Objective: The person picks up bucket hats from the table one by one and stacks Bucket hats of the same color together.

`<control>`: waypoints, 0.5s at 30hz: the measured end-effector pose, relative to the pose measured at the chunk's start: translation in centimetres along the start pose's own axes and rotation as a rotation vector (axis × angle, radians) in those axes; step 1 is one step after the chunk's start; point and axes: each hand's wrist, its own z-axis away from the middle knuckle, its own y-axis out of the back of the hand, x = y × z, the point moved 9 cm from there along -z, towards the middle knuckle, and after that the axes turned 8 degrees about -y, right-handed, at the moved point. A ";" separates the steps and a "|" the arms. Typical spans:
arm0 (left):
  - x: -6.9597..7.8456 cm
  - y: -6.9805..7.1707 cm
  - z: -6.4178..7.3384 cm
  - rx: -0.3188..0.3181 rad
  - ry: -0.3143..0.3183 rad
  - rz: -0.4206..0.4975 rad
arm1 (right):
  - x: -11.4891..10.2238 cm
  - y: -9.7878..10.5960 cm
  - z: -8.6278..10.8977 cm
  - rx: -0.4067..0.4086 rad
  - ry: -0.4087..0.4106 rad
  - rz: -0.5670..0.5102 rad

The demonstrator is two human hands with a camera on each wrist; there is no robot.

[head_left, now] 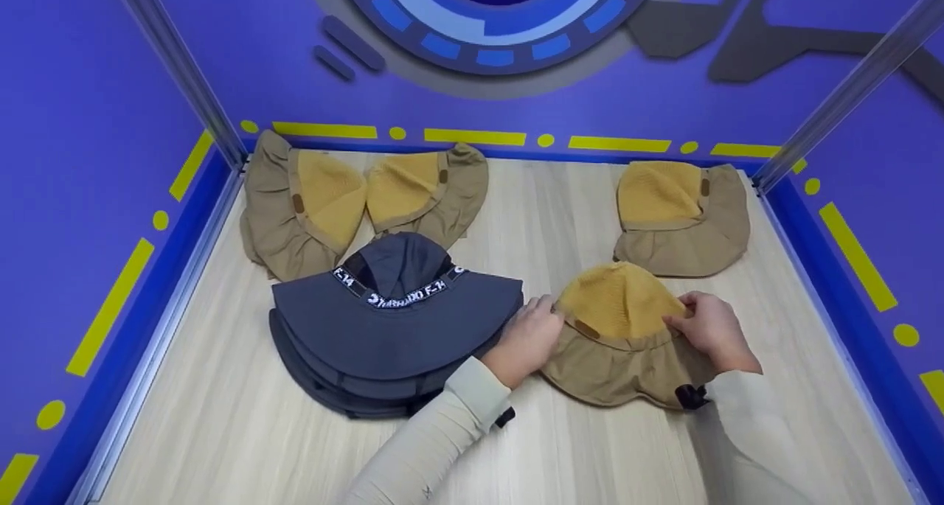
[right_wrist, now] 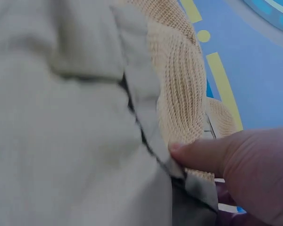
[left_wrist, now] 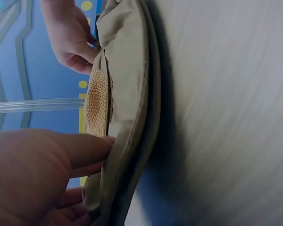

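A sun hat (head_left: 623, 306) with a yellow knit crown and a tan brim lies at the right front of the table, crown toward the back. My left hand (head_left: 527, 339) pinches its left side where crown meets brim; in the left wrist view the thumb (left_wrist: 87, 148) presses on the tan cloth. On the opposite side my right hand (head_left: 715, 332) grips the same seam, its thumb (right_wrist: 203, 153) on top and the other fingers mostly hidden beneath. Just left of my left hand sits a stack of dark grey hats (head_left: 398, 335) with lettered bands.
Two folded yellow-and-tan hats, one at the far left (head_left: 328, 195) and one beside it (head_left: 405, 184), lie behind the grey stack. Another folded hat (head_left: 660, 195) rests at the back right. Blue printed walls (head_left: 516, 107) enclose the wooden table (head_left: 546, 210) on three sides.
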 end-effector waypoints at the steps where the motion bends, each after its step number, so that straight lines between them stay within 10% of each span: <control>1: 0.0 -0.1 0.0 -0.002 0.009 0.018 | 0.1 0.1 0.0 -0.002 -0.014 0.005; 9: 0.9 1.3 0.4 0.059 0.098 -0.028 | -0.5 0.4 -0.4 -0.029 -0.017 -0.012; 15: 4.7 0.7 -1.4 -0.014 -0.116 -0.077 | -1.0 3.0 -2.3 0.027 -0.074 -0.155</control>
